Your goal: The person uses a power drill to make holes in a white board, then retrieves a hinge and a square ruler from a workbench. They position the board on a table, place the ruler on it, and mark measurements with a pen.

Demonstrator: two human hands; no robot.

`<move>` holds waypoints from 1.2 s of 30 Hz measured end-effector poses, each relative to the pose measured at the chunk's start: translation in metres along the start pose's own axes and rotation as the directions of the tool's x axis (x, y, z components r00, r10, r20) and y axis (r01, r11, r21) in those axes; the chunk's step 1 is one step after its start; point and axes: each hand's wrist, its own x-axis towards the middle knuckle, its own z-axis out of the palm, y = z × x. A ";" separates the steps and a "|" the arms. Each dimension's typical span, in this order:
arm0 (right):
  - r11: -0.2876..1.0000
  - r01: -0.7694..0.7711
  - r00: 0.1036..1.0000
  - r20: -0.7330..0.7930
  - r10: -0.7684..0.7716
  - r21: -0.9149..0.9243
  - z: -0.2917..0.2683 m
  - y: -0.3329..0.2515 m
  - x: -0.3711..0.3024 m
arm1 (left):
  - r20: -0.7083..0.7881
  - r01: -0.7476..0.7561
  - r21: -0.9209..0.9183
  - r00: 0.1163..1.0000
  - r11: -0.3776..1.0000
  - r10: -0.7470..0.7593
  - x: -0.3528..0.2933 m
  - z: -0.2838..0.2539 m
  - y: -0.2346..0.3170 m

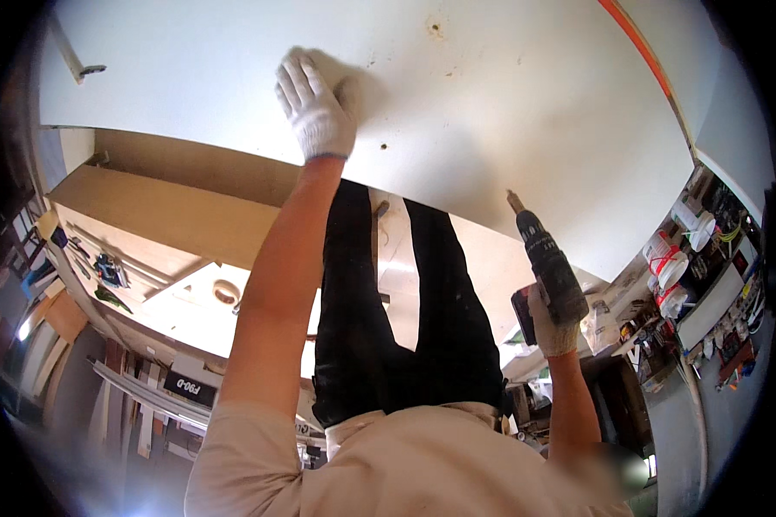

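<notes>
A large white panel point(526, 103) spreads across the upper part of the head view, with small dark holes and marks on its face. My left hand point(317, 112), in a white knit glove, rests on the panel with its fingers stretched out. Beside that hand is a small dark hole point(384, 146). A black cordless drill point(553, 267) is gripped in my gloved right hand point(553, 329), and its bit point(514, 201) points up toward the panel. Whether the bit touches the panel, I cannot tell. A rougher hole point(436, 31) shows farther up.
An orange strip point(642, 43) runs along the panel's right edge. To the left, below the panel, lies a tan board point(164, 202), with a roll of tape point(226, 293) beyond it. Buckets point(664, 265) and mixed tools crowd the right side. A metal bracket point(86, 71) sticks out at upper left.
</notes>
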 end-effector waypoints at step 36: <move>-0.356 0.295 0.953 -0.300 0.042 0.887 -0.080 -0.135 -0.164 | 0.747 -0.003 -0.509 0.495 0.861 0.444 0.013 -0.286 0.028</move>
